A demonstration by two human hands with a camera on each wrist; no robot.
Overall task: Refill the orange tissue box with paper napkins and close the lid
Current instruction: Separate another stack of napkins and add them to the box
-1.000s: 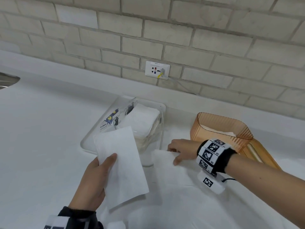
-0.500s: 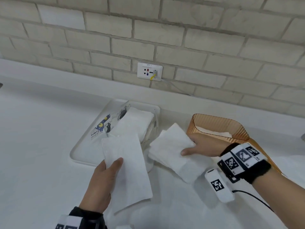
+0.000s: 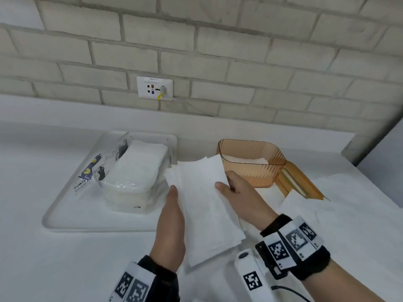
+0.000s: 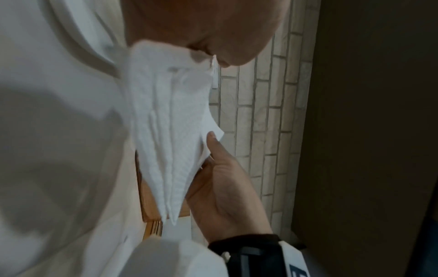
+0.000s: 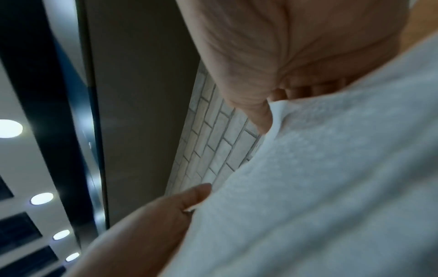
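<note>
Both hands hold one stack of white paper napkins (image 3: 202, 205) above the counter. My left hand (image 3: 170, 227) grips its left edge, thumb on top. My right hand (image 3: 237, 195) pinches the right edge, thumb on top and fingers beneath. The left wrist view shows the stack's layered edge (image 4: 170, 142) and the right hand (image 4: 222, 195) beside it. In the right wrist view the napkins (image 5: 320, 187) fill the frame. The orange tissue box (image 3: 250, 162) stands open just behind the right hand, with some napkins inside. Its lid (image 3: 298, 182) lies tilted open to the right.
A white tray (image 3: 65, 214) at the left holds an opened plastic pack of napkins (image 3: 135, 171). A loose napkin (image 3: 298, 205) lies on the counter in front of the lid. A wall socket (image 3: 154, 87) with a cable sits on the brick wall behind.
The right hand lifted its napkins off the counter and brought them left onto the left hand's napkin. The two now form one stack held by both hands.
</note>
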